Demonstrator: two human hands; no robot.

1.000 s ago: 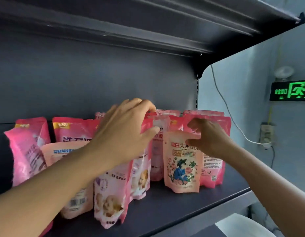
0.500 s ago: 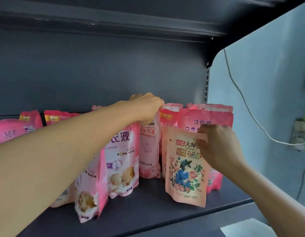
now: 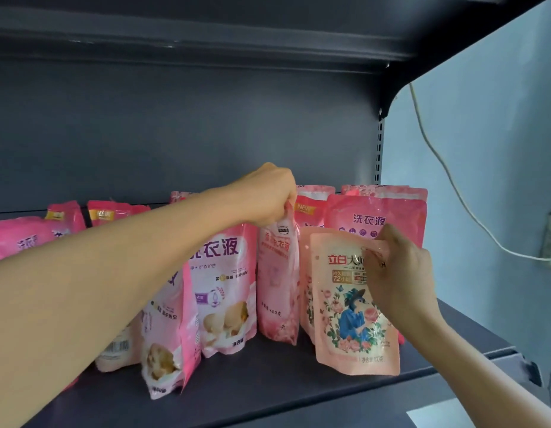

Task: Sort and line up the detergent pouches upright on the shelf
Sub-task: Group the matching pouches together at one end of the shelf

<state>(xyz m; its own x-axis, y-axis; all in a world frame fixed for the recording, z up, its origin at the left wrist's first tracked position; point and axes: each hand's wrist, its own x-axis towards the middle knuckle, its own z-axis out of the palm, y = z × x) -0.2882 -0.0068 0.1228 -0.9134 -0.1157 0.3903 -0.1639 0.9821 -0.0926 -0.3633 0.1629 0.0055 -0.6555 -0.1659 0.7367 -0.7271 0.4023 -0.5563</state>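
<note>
On the dark grey metal shelf (image 3: 268, 393), glossy pink detergent pouches stand in a loose row from the left end to the right end, most set back toward the rear panel. The left hand (image 3: 265, 196) reaches across the row, its grip clamped on the top seal of a narrow, deep-pink plastic pouch (image 3: 277, 285) that stands edge-on near the middle; holding it by the top likely keeps the soft bag upright while its base is turned to face front. The right hand (image 3: 397, 273) has its grip pinched on the upper right corner of a peach-pink pouch printed with roses and a blue-coated figure (image 3: 348, 307), which stands nearer the front edge than its neighbours, toward the right end, just ahead of a taller pink pouch with dark-blue characters (image 3: 373, 217). That corner hold seems meant to steady the pouch and square it with the row. Left of the middle, a pale pink-and-white pouch (image 3: 166, 350) leans forward, out of line and not yet straightened.
</note>
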